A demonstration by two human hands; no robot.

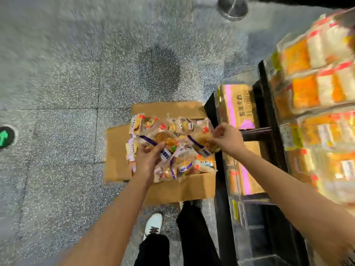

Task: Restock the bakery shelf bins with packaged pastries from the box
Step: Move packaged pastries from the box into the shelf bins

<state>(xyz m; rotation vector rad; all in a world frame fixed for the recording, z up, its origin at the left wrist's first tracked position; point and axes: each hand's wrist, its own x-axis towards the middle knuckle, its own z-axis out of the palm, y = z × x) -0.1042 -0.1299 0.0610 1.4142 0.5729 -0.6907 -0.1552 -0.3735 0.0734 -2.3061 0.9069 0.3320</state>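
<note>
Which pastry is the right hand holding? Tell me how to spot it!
Find the open cardboard box on the speckled floor, beside the dark shelf rack. At the box's right edge, the right hand pinches a clear packet with a round golden pastry. Unlike the loose packets beside it, fingers curl around this one.

A grey speckled terrazzo floor carries everything here. An open cardboard box sits directly on it, flaps spread flat — one to the left, one toward the far side, one toward the near side — right against the foot of a black shelf unit that stands along the floor's right side. At the left edge a round floor marker with a green arrow is set on the tiles. A white shoe stands just near of the box, and a round metal base rests at the far edge.
</note>
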